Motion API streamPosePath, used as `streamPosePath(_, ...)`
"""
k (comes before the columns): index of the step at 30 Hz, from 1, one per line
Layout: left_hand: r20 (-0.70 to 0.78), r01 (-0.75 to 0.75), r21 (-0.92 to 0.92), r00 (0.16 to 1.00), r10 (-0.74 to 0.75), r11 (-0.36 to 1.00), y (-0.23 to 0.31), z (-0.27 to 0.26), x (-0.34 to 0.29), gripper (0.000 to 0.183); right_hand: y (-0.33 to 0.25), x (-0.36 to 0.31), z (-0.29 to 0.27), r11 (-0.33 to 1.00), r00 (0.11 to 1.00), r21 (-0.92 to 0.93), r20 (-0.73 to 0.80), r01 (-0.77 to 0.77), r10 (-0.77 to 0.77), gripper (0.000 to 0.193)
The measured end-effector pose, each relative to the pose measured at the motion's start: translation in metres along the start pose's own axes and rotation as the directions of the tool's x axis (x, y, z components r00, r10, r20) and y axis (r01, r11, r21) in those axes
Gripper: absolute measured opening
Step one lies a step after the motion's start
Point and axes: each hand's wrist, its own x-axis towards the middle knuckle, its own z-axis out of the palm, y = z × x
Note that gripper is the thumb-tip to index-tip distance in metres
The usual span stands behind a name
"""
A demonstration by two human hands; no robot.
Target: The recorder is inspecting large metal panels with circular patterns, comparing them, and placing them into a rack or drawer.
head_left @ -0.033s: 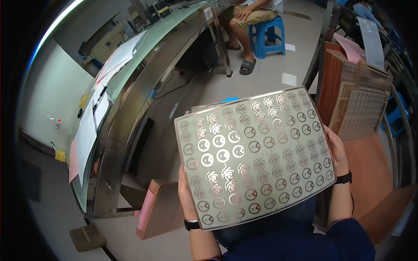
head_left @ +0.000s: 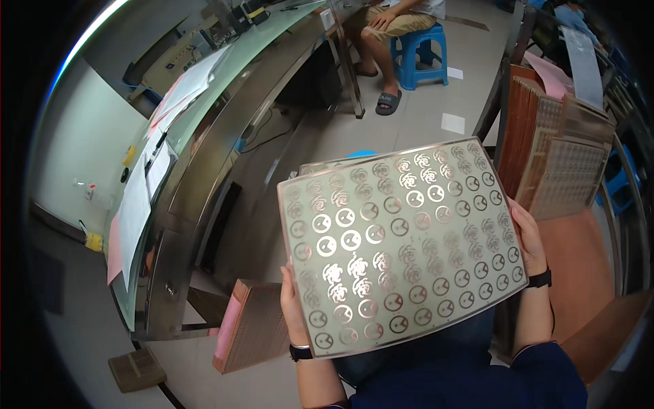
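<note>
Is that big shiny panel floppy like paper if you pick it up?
Probably fairly stiff: the panel spans the left hand and right hand without drooping much. It might be a bit slippery, since its surface looks smooth and shiny.

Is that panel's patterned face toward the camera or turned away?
Toward it: rows of shiny motifs show across the panel, which the left hand and right hand hold at opposite side edges.
</note>
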Motion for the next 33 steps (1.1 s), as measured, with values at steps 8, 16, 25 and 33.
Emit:
streamPosePath(8,0.043,0.018,0.180,0.999,-0.026,0.984,-0.017,-0.041,0.000,0.046,0.010,0.007,-0.011,0.982,0.999,-0.188,0.036,0.000,0.007,0.043)
streamPosePath(16,-0.023,-0.038,0.269,0.999,0.046,0.962,-0.018,-0.043,-0.003,0.042,0.004,0.002,0.003,0.978,0.997,-0.190,0.034,0.081,-0.075,0.045)
streamPosePath(25,-0.025,-0.079,0.216,0.996,0.087,0.973,-0.016,-0.050,-0.009,0.040,-0.001,-0.006,0.007,0.959,0.984,-0.228,0.090,0.169,-0.152,0.044)
streamPosePath(33,-0.002,-0.324,0.333,0.939,0.344,0.886,0.007,-0.032,-0.009,0.027,-0.021,-0.003,0.014,0.888,0.955,-0.352,0.107,0.296,-0.276,0.035)
